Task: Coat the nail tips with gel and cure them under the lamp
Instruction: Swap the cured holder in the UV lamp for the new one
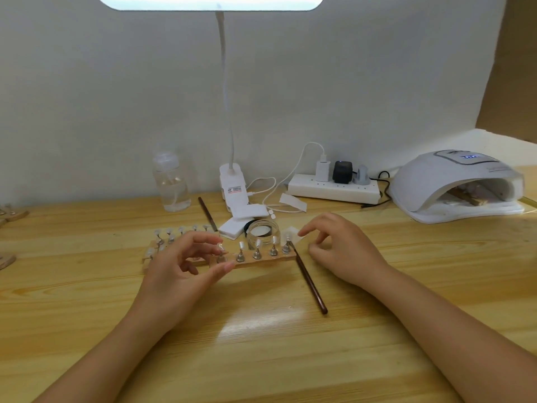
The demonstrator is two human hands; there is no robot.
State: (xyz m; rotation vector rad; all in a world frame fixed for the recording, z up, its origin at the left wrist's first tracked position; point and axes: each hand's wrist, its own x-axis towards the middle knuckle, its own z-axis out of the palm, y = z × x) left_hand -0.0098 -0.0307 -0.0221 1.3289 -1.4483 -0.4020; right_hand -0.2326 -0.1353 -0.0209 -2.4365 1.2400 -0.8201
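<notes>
The curing lamp (453, 181), far right on the table (261, 344), shows lit digits on its top display, too blurred to read. The clip lamp's base (234, 184) carries an unreadable printed label.

1. Left hand (186, 266): bare, no glove, no ring to be seen on the fingers that show. Nails short and plain.
2. Left forearm (116, 344): bare from the wrist to the picture's lower edge; no sleeve, watch or band in view.
3. Right hand (343, 248): bare, no glove, no ring visible. Nails short, unpainted where they show.
4. Right forearm (453, 324): bare to the lower right corner of the picture; no sleeve, watch or bracelet in view.
</notes>
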